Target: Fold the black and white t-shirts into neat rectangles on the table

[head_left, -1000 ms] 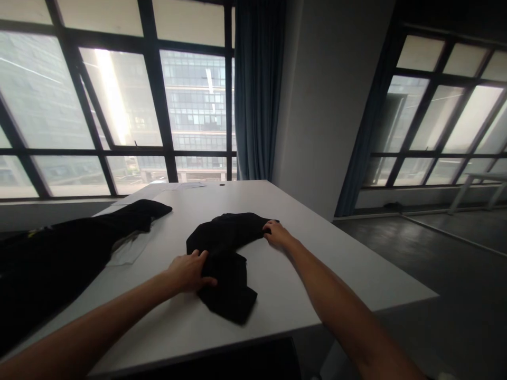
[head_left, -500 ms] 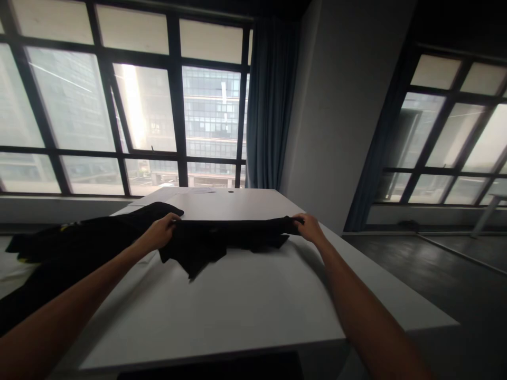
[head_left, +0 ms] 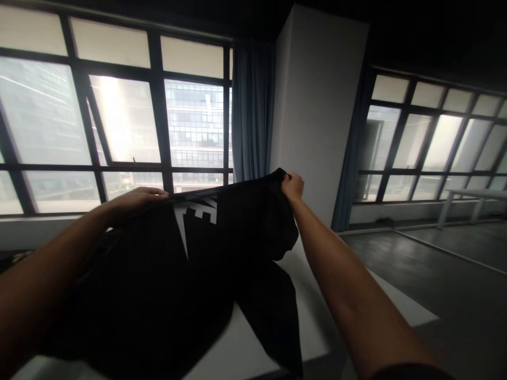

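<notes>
A large black garment with a pale grey angular print near its top edge hangs spread between my two hands. My left hand grips the upper edge at the left, palm down, its fingertips partly hidden by the cloth. At the upper right corner, my right hand pinches the fabric. The garment's lower part drapes over the white table, and one long narrow piece hangs down at the right.
Behind the table stand a row of windows, a blue curtain and a grey pillar. Another white table is at the far right. A dark item with a yellow bit shows at the left edge.
Both hands have risen, lifting the black cloth from low over the table into a raised, spread sheet that shows its print. The view has turned slightly right.
</notes>
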### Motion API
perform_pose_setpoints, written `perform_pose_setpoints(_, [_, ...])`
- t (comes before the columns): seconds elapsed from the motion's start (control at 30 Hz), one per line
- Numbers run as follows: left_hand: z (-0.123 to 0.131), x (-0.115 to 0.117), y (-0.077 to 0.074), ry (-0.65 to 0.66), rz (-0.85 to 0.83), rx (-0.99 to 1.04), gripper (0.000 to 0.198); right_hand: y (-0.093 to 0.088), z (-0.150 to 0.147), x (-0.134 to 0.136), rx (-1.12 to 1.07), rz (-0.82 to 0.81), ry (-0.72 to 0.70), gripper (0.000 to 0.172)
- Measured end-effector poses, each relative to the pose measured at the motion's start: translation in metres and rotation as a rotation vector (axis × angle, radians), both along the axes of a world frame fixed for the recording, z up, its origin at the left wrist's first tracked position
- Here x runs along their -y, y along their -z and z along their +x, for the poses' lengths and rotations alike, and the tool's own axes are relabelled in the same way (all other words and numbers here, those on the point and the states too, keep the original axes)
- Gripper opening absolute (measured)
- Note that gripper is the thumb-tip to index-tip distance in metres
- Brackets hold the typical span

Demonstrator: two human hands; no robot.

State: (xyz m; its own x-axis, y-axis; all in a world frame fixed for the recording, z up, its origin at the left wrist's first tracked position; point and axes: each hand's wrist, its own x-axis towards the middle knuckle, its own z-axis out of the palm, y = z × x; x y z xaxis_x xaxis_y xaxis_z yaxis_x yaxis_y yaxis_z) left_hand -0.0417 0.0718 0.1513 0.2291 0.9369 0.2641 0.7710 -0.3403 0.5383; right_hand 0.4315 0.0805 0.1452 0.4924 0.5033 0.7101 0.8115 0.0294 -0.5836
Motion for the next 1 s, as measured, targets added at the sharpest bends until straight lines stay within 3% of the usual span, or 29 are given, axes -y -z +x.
perform_pose_setpoints(0.07, [0.017,-0.019,0.029,-0.117,0.021,-0.120,0.046,0.023,-0.028,-0.019,-0.076,-0.252,0.021,0.044])
perform_pose_setpoints(0.17, [0.034,-0.033,0.084,-0.235,0.036,-0.304,0.044,0.067,-0.063,-0.030,-0.077,-0.457,-0.020,0.056])
perform_pose_setpoints(0.3, [0.043,-0.028,0.143,-0.121,-0.004,-0.445,0.036,0.120,-0.087,-0.021,0.271,-0.745,-0.248,0.056])
perform_pose_setpoints(0.43, [0.035,-0.023,0.175,0.017,-0.077,-0.585,0.049,0.159,-0.085,-0.012,0.291,-0.957,-0.501,0.069])
perform_pose_setpoints(0.6, [-0.001,-0.038,0.195,0.024,-0.180,-0.563,0.081,0.178,-0.043,-0.013,0.336,-1.134,-0.485,0.092])
perform_pose_setpoints(0.73, [-0.024,-0.057,0.200,0.059,-0.112,-0.560,0.060,0.171,0.002,-0.008,0.224,-1.228,-0.409,0.111])
perform_pose_setpoints(0.8, [-0.029,-0.065,0.198,0.053,-0.061,-0.579,0.044,0.168,0.015,-0.006,0.186,-1.186,-0.359,0.107])
perform_pose_setpoints(0.87, [-0.031,-0.074,0.192,0.025,-0.045,-0.571,0.035,0.168,0.018,-0.004,0.244,-1.102,-0.306,0.092])
perform_pose_setpoints(1.0, [-0.034,-0.091,0.166,-0.049,-0.046,-0.396,0.034,0.168,0.007,-0.007,0.433,-0.962,-0.308,0.064])
